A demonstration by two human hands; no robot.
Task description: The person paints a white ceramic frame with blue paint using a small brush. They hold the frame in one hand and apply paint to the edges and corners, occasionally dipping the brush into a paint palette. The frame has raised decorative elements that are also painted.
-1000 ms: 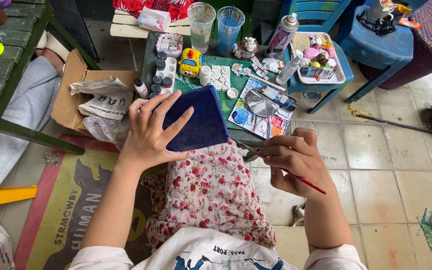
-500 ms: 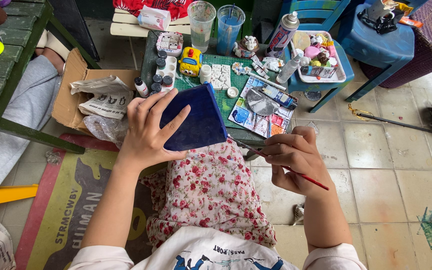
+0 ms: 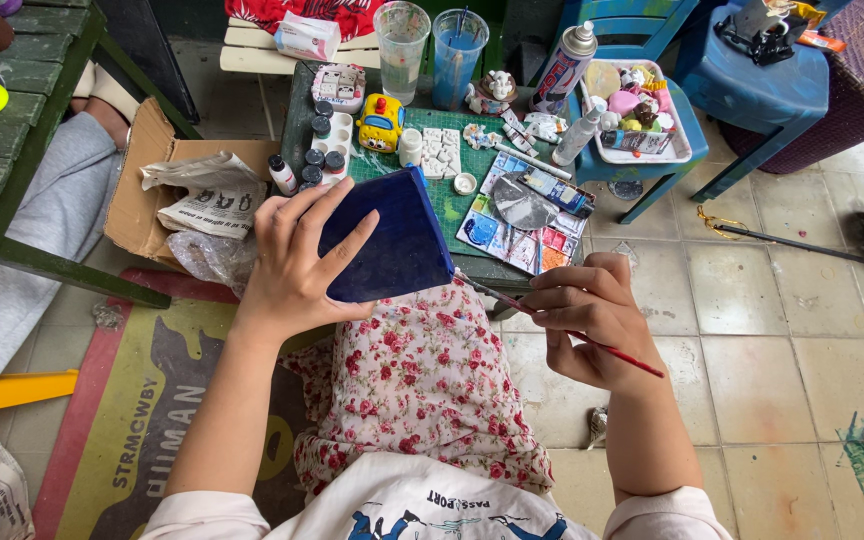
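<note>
My left hand (image 3: 297,262) grips a dark blue painted square piece (image 3: 392,242), fingers spread over its left side, holding it tilted above my flowered lap (image 3: 422,380). My right hand (image 3: 592,320) is closed around a thin red-handled paintbrush (image 3: 612,350); the brush tip points left toward the lower right corner of the blue piece. A paint palette (image 3: 517,215) with blue, red and orange blobs lies on the green mat (image 3: 452,200) just beyond both hands.
The small table holds paint bottles (image 3: 314,160), a yellow toy car (image 3: 380,122), two cups (image 3: 402,38) and a spray can (image 3: 564,65). A white tray of figures (image 3: 642,110) rests on a blue stool. An open cardboard box (image 3: 162,190) with newspaper sits left. A person's grey-clad leg (image 3: 22,230) lies far left.
The right hand has shifted the brush slightly toward the blue piece's corner. The left hand keeps its hold, barely moving.
</note>
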